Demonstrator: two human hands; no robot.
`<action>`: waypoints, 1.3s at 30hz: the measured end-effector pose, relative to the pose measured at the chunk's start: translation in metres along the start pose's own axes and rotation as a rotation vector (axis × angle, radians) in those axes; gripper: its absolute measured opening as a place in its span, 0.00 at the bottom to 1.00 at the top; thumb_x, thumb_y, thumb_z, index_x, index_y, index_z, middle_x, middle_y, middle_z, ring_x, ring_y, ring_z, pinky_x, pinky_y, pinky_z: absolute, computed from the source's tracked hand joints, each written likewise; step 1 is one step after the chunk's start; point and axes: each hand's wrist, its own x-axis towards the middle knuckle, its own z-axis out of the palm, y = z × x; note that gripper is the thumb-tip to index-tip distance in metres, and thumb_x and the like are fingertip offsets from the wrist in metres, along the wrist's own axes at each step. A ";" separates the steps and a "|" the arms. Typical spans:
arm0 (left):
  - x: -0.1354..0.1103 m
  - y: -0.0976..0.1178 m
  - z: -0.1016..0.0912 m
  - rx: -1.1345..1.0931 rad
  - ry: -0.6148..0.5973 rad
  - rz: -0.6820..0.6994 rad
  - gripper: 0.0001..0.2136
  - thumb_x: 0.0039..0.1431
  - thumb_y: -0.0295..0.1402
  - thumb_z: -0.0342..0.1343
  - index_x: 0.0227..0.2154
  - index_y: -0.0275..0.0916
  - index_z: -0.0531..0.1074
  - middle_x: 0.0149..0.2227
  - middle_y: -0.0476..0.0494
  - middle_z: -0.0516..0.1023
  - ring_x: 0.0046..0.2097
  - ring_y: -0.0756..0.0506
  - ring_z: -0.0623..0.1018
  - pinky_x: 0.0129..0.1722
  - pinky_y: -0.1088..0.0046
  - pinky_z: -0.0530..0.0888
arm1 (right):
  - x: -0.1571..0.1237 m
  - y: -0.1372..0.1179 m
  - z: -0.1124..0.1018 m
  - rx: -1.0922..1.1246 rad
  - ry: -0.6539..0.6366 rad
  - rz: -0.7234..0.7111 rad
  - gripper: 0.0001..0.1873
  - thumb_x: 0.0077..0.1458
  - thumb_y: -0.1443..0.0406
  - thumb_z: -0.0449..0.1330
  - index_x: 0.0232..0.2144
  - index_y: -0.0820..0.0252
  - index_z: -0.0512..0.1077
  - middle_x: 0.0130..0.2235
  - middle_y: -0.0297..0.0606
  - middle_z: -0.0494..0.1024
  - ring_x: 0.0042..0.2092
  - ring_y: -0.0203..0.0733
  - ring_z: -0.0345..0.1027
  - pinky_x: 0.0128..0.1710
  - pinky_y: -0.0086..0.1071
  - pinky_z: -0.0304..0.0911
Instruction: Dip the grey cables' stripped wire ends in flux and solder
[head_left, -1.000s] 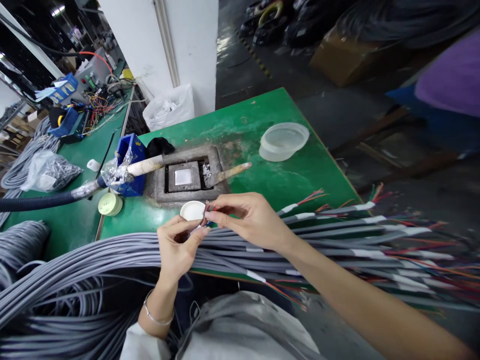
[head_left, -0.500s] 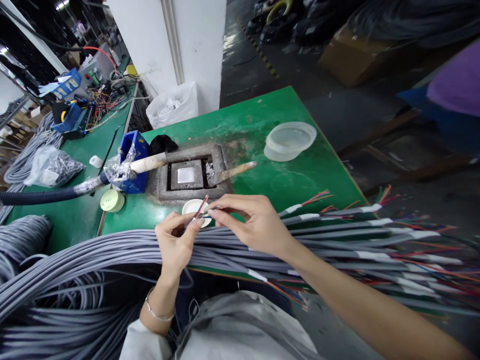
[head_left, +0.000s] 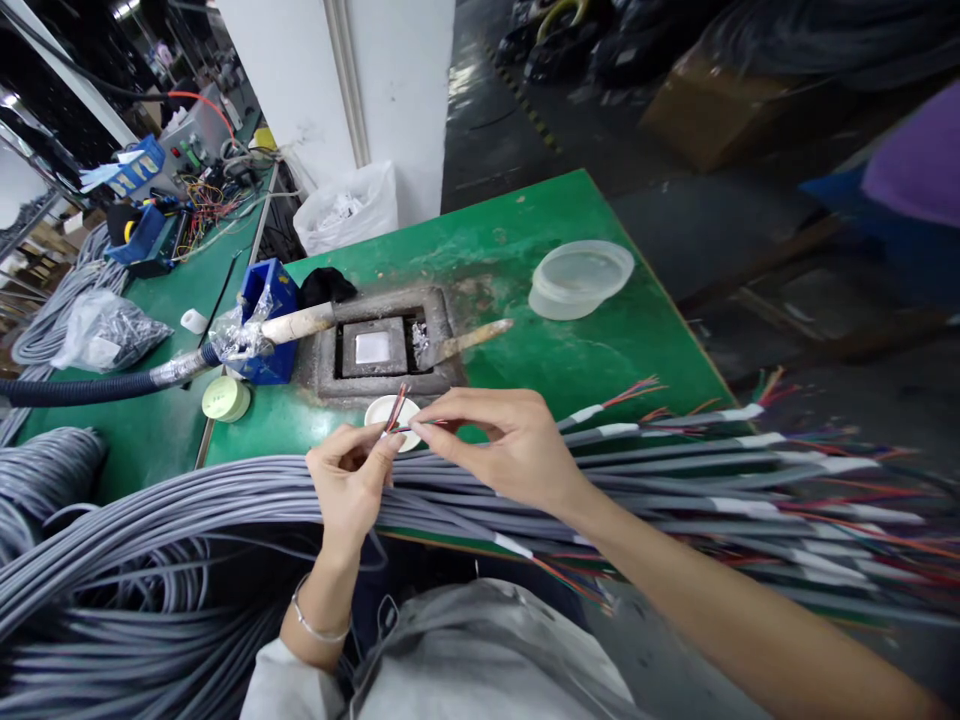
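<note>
Thin coloured wires (head_left: pixel 395 411) fan out from between my hands. My left hand (head_left: pixel 352 473) pinches them at their base, some red and dark ones standing upward. The thumb and forefinger of my right hand (head_left: pixel 504 440) are closed on a wire strand stretched sideways from that bunch. A small white round dish (head_left: pixel 382 409) sits on the table just behind my fingertips. Beneath both hands runs a thick bundle of grey cables (head_left: pixel 247 490), their white-sleeved, coloured wire ends (head_left: pixel 742 507) spread out at the right.
Beyond my hands, a square pot (head_left: pixel 371 348) with a shiny surface is set in the green table (head_left: pixel 510 235), a wooden-handled tool (head_left: pixel 476 340) across its rim. Nearby are a suction hose (head_left: pixel 90 390), blue bin (head_left: pixel 270 300), pale green round tin (head_left: pixel 225 399) and clear plastic container (head_left: pixel 577 280).
My right fingers have drawn a strand out to the side, apart from the upright wires. My left hand keeps its pinch and has barely moved.
</note>
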 end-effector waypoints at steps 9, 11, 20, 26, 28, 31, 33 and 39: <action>-0.008 -0.003 0.005 0.280 0.059 0.210 0.04 0.45 0.29 0.64 0.27 0.39 0.80 0.19 0.52 0.70 0.20 0.55 0.66 0.19 0.78 0.62 | -0.002 0.003 0.000 -0.059 0.023 -0.014 0.05 0.48 0.70 0.60 0.23 0.63 0.75 0.22 0.36 0.76 0.23 0.32 0.68 0.23 0.23 0.64; -0.008 -0.003 0.006 0.310 0.056 0.251 0.04 0.46 0.29 0.64 0.27 0.39 0.80 0.18 0.52 0.69 0.20 0.55 0.66 0.19 0.79 0.62 | -0.002 0.004 0.000 -0.036 0.012 0.038 0.05 0.48 0.68 0.61 0.23 0.63 0.75 0.23 0.36 0.77 0.23 0.32 0.68 0.22 0.23 0.64; -0.009 0.000 0.007 0.464 0.053 0.370 0.03 0.47 0.28 0.62 0.26 0.38 0.80 0.18 0.53 0.69 0.19 0.56 0.64 0.18 0.80 0.61 | 0.000 0.004 -0.004 -0.025 -0.083 0.167 0.09 0.49 0.65 0.58 0.21 0.63 0.73 0.23 0.37 0.76 0.23 0.33 0.67 0.22 0.25 0.63; -0.007 -0.002 0.006 0.404 0.055 0.271 0.03 0.46 0.29 0.63 0.26 0.38 0.80 0.18 0.52 0.70 0.19 0.56 0.65 0.18 0.79 0.61 | 0.000 0.003 -0.004 -0.058 -0.098 0.166 0.11 0.51 0.65 0.55 0.21 0.64 0.73 0.20 0.36 0.74 0.22 0.33 0.65 0.22 0.25 0.62; -0.006 -0.002 0.005 0.346 0.050 0.192 0.04 0.46 0.31 0.63 0.27 0.38 0.80 0.18 0.51 0.70 0.20 0.55 0.65 0.18 0.78 0.61 | 0.000 0.002 -0.004 -0.049 -0.107 0.159 0.11 0.52 0.65 0.54 0.22 0.64 0.72 0.20 0.36 0.73 0.21 0.32 0.65 0.22 0.24 0.62; -0.004 -0.002 0.004 0.273 0.034 0.094 0.05 0.45 0.33 0.64 0.27 0.39 0.81 0.18 0.52 0.67 0.20 0.55 0.63 0.18 0.78 0.59 | 0.001 0.001 -0.003 -0.017 -0.131 0.157 0.13 0.54 0.65 0.53 0.21 0.63 0.71 0.20 0.35 0.73 0.21 0.32 0.64 0.22 0.24 0.62; -0.003 -0.002 0.003 0.224 0.027 0.044 0.07 0.44 0.34 0.65 0.27 0.38 0.80 0.18 0.53 0.67 0.19 0.55 0.63 0.18 0.77 0.59 | 0.001 0.000 -0.002 -0.006 -0.139 0.160 0.14 0.55 0.65 0.52 0.20 0.63 0.70 0.20 0.35 0.73 0.21 0.31 0.64 0.21 0.23 0.61; -0.002 -0.003 0.005 0.115 0.027 -0.016 0.07 0.42 0.33 0.66 0.25 0.37 0.79 0.16 0.55 0.65 0.17 0.56 0.63 0.18 0.78 0.60 | 0.000 0.003 -0.001 -0.065 -0.089 0.191 0.12 0.51 0.66 0.54 0.22 0.63 0.73 0.19 0.35 0.74 0.20 0.32 0.64 0.21 0.25 0.61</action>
